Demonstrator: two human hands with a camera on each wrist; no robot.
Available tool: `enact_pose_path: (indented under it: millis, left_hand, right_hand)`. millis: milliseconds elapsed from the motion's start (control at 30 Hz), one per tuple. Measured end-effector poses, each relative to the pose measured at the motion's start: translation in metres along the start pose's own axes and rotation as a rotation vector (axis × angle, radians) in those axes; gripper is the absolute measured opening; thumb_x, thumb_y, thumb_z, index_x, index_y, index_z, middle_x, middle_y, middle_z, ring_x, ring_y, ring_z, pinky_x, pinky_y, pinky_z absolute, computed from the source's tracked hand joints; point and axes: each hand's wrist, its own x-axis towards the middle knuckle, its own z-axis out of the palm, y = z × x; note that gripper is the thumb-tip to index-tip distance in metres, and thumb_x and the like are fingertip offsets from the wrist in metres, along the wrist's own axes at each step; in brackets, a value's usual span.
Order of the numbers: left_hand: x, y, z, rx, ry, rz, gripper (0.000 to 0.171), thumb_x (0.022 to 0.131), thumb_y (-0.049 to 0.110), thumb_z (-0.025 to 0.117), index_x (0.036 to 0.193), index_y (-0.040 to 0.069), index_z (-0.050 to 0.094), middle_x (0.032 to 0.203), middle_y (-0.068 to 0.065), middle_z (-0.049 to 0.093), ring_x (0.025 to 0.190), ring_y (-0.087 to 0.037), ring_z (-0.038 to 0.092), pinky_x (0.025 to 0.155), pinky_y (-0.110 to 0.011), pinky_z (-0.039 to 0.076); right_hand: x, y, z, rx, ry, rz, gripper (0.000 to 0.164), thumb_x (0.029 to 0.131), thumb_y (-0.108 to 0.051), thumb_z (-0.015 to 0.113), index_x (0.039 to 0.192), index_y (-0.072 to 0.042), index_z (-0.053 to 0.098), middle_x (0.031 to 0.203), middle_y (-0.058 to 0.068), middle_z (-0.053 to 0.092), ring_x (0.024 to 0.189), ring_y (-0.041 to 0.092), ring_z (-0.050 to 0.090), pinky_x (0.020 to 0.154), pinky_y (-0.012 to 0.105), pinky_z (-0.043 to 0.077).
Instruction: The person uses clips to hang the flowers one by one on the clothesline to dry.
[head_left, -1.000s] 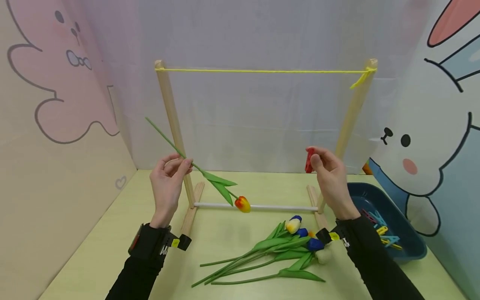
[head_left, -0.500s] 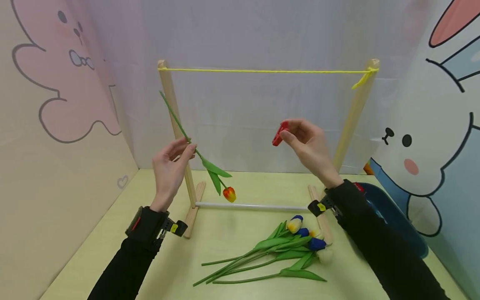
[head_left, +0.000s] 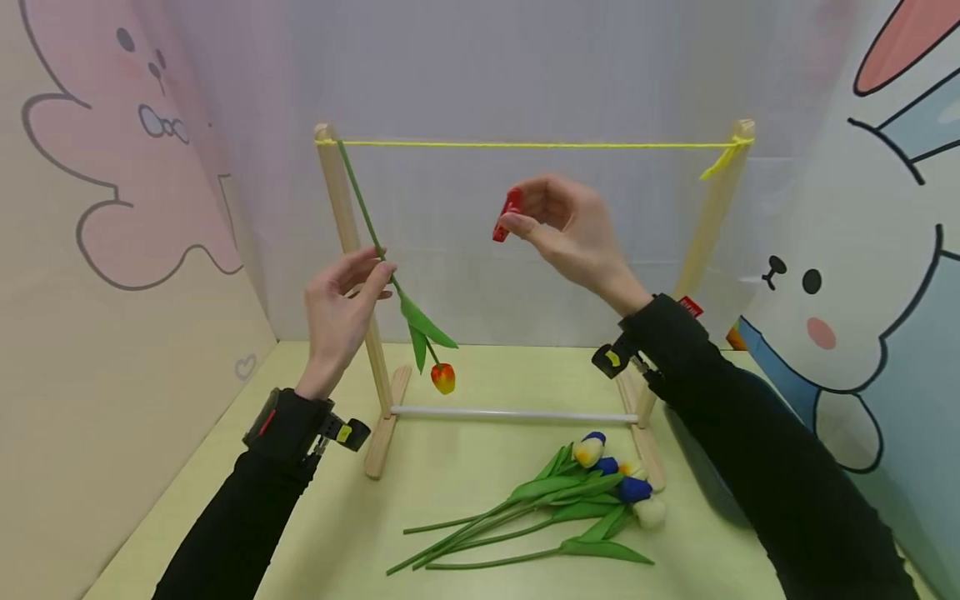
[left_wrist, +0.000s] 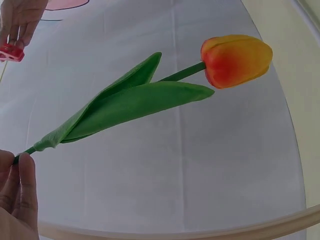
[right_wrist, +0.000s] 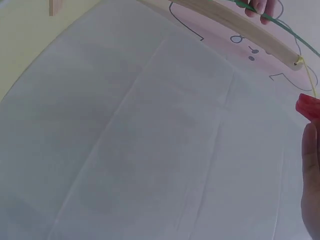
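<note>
My left hand [head_left: 341, 312] pinches the green stem of a red-and-yellow artificial tulip [head_left: 443, 378], its flower hanging down. The stem's upper end reaches the yellow string [head_left: 525, 144] near the left post in the head view. In the left wrist view the tulip's leaves [left_wrist: 125, 107] and bloom stretch away from the fingertips. Between thumb and fingers, my right hand [head_left: 573, 237] holds a red clothespin [head_left: 507, 216], below the string and right of the tulip. Part of the same clothespin [right_wrist: 308, 107] shows at the right wrist view's edge.
The string spans two wooden posts [head_left: 341, 196] joined low down by a white rod [head_left: 517, 414]. Several white, blue and yellow tulips [head_left: 555, 496] lie on the table in front. A dark blue basin [head_left: 708, 467] stands at right, mostly behind my right sleeve.
My left hand has risen and turned the tulip steeper, bringing its stem end up to the string. The right hand has moved left and up with the red clothespin.
</note>
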Motion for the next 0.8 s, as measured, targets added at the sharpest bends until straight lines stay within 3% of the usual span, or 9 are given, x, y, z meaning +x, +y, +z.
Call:
enact_pose_path:
  millis: [133,367,500,600,800]
  left_hand:
    - [0.006,0.003,0.002,0.004,-0.018,-0.006,0.029,0.094,0.001,0.068,0.121,-0.007,0.067,0.093,0.023,0.07,0.085,0.0,0.069,0.073,-0.019,0.059]
    - [0.016,0.002,0.004,0.013,-0.006,-0.038,0.028,0.095,0.0,0.066,0.122,-0.008,0.067,0.09,0.02,0.071,0.082,0.001,0.067,0.07,-0.016,0.057]
    - [0.02,0.001,0.004,0.008,0.013,-0.047,0.029,0.095,0.001,0.067,0.122,-0.008,0.067,0.09,0.02,0.072,0.082,0.0,0.067,0.069,-0.016,0.057]
    - [0.023,0.002,0.005,0.003,0.015,-0.055,0.029,0.095,0.002,0.067,0.123,-0.008,0.067,0.089,0.022,0.071,0.083,0.0,0.067,0.069,-0.017,0.058]
    - [0.025,0.003,0.007,-0.006,0.015,-0.039,0.028,0.095,0.001,0.066,0.122,-0.007,0.067,0.089,0.02,0.07,0.082,0.0,0.066,0.07,-0.018,0.058]
  right_hand:
    - [0.02,-0.008,0.003,-0.014,-0.024,-0.029,0.022,0.089,0.003,0.073,0.108,0.01,0.064,0.094,0.022,0.072,0.076,0.005,0.067,0.076,0.019,0.054]
    - [0.051,-0.025,0.014,-0.115,-0.018,0.01,0.023,0.092,-0.01,0.074,0.109,0.004,0.064,0.098,0.012,0.071,0.071,0.008,0.062,0.071,0.021,0.048]
    - [0.067,-0.032,0.026,-0.07,0.01,0.0,0.021,0.09,-0.01,0.075,0.102,0.004,0.064,0.092,0.002,0.066,0.069,0.013,0.058,0.066,0.023,0.045]
    - [0.078,-0.039,0.034,-0.036,0.028,-0.001,0.018,0.09,-0.009,0.076,0.099,0.003,0.064,0.087,-0.004,0.064,0.077,0.011,0.059,0.064,0.021,0.044]
    - [0.095,-0.047,0.047,-0.032,0.092,-0.007,0.017,0.089,-0.011,0.077,0.095,0.002,0.067,0.084,-0.004,0.064,0.084,0.007,0.058,0.065,0.019,0.045]
